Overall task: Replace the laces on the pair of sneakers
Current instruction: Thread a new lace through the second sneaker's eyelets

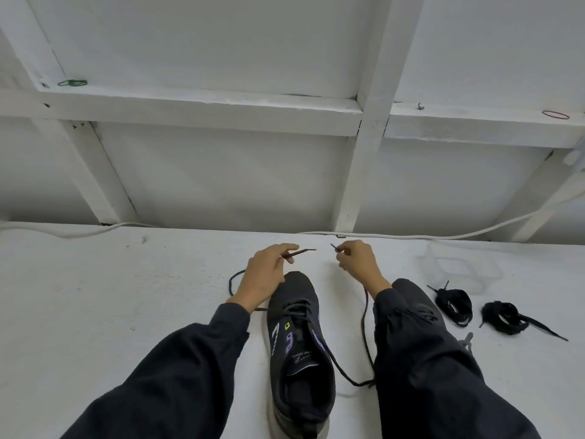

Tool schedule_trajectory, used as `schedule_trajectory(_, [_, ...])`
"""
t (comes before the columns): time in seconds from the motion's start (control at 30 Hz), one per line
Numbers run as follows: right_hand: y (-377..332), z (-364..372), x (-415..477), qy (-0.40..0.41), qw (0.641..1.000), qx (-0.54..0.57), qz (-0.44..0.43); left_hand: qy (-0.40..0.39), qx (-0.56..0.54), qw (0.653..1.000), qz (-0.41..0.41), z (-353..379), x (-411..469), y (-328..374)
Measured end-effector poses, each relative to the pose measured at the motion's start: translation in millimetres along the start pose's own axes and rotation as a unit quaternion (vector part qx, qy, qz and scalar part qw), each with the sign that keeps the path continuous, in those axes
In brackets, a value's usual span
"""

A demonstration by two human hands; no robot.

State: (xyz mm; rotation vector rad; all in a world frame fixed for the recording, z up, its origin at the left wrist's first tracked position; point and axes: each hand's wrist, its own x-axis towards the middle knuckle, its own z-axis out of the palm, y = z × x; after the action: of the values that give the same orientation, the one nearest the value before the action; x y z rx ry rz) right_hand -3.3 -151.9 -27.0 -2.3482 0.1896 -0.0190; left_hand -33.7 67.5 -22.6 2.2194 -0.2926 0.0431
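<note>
Sneaker sits mid-tabletop, toe pointing away, between the two sleeves. Lace looks threaded through the front eyelets only, with slack looping out on both sides. Left hand pinches one lace end just behind the tip. Right hand pinches the other end the same way. Both are just past the toe.

Lace should be light and limp, stiff only at the tips, so hold close behind the tip to steer it. Shoe is probably light and may slide under pull, so brace it.

Second sneaker is half hidden under the right sleeve. Two coiled laces lie beside it.
</note>
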Motion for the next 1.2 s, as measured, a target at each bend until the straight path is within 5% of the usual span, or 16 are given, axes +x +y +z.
schedule_trajectory(0.13, [-39, -28, -47, -0.012, 0.964, 0.264, -0.042, 0.001, -0.120, 0.992, -0.035, -21, -30, -12])
schedule_trajectory(0.3, [-38, -34, -119, -0.287, 0.917, 0.265, -0.084, -0.017, -0.170, 0.983, -0.059, -32, -81, -23])
schedule_trajectory(0.37, [-27, -25, -135, -0.332, 0.908, 0.246, -0.067, -0.030, -0.190, 0.979, -0.069, -29, -96, -26])
schedule_trajectory(0.57, [2, -6, -138, -0.175, 0.972, 0.148, -0.055, -0.066, -0.210, 0.972, -0.079, -15, -116, -32])
schedule_trajectory(0.7, [5, -1, -137, -0.110, 0.984, 0.121, -0.067, -0.030, -0.201, 0.976, -0.077, -5, -115, -25])
schedule_trajectory(0.97, [0, 2, -139, -0.080, 0.990, 0.066, -0.092, -0.017, -0.201, 0.978, -0.061, 0, -117, -22])
schedule_trajectory(1.2, [-16, -1, -134, -0.095, 0.977, -0.126, -0.142, 0.001, -0.194, 0.979, -0.064, -2, -117, -24])
